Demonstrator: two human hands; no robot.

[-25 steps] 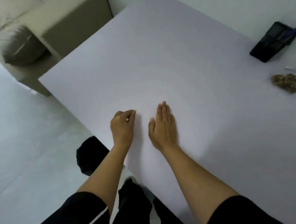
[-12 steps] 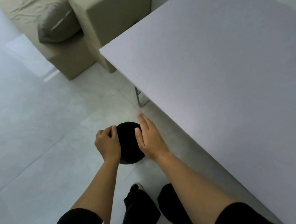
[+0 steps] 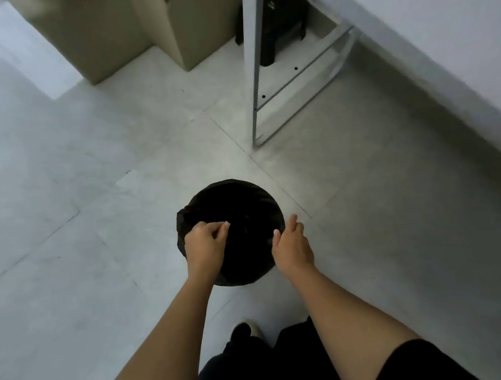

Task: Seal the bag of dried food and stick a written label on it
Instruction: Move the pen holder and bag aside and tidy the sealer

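while the left hand [image 3: 207, 246] pinches a tiny white scrap over the black-lined bin [image 3: 231, 232] on the floor, right hand [image 3: 292, 244] open, empty; scrap looks featherlight, flimsy; bag of dried food unseen.

Single view: head-worn wide-angle camera, aimed steeply down and slightly forward at the floor [image 3: 59, 210]. Both forearms enter from the bottom edge; left hand [image 3: 204, 246] and right hand [image 3: 292, 245] sit near frame centre, close to the lens, above a round black bin [image 3: 238, 200] on the floor. The table [image 3: 458, 28] edge cuts the upper right corner, its metal leg [image 3: 252, 59] seen from above and to the side. Straight lines bow toward the frame edges. No second view to compare.
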